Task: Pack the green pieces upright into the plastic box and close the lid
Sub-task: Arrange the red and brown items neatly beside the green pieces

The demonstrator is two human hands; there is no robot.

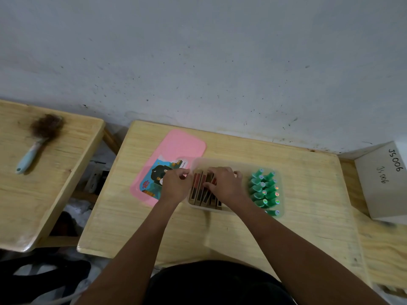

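Both hands work inside the plastic box (236, 164), a clear, shallow container that sits on the wooden surface (308, 194). Left hand (176, 186) is at the box's left end, its fingers curled together around the top of the flat brown and red cartons (199, 190) that stand on edge there; the grip looks closed on them, though the fingertips are partly hidden. Right hand (224, 183) lies over the same row of cartons just to the right of the left one, fingers bent down onto their upper edges, thumb toward the left hand; whether it pinches one carton or only presses on them cannot be told.

At the right end of the box stand the green pieces (264, 190), small green bottle-like items packed close together in rows, their round shiny caps tilted up and to the right. They fill that end, well apart from the right hand's fingers.

To the left of the box, touching or just under its left corner, the pink lid (176, 146) lies flat on the surface with a printed label on it.

Farther left of the box, on a separate wooden surface, lies a brush (37, 144) with a pale blue handle. To the right of the box stands a white carton (383, 183) with handwriting on it.
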